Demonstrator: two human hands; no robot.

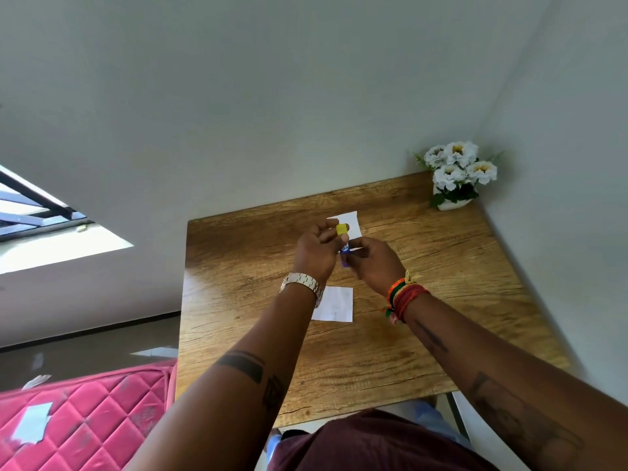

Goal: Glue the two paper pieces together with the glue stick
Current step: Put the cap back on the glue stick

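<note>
Mattress [85, 419]: pink and quilted, down at your left, off the table and out of the job.
Table [441, 300]: wooden, pushed into the wall corner; it carries both papers.
Left hand [314, 251]: raised above the table's middle, watch on the wrist. Your fingertips pinch the yellow cap [342, 229] from the left.
Glue stick [344, 251]: held in the air between your two hands, not on the table. Its long axis runs near upright, a little tilted, with the cap at the far upper end and the purple barrel toward you.
Near paper [334, 304]: flat on the table, closer to the near edge than your hands, partly under your left wrist.
Far paper [348, 222]: flat toward the back edge, just behind the cap and partly hidden by your fingers. The two papers lie well apart.
Right hand [375, 261]: thread bands on the wrist; its fingers curl round the barrel from the right, lower than your left grip.
Key relation: the cap sits up and away from your right grip, along the stick's axis, and your left hand is the one on it. To my eye you are about to uncap, so pull along that axis, not sideways.
Flowers [457, 173]: white, in a small pot at the far right corner, well clear of your hands.
</note>
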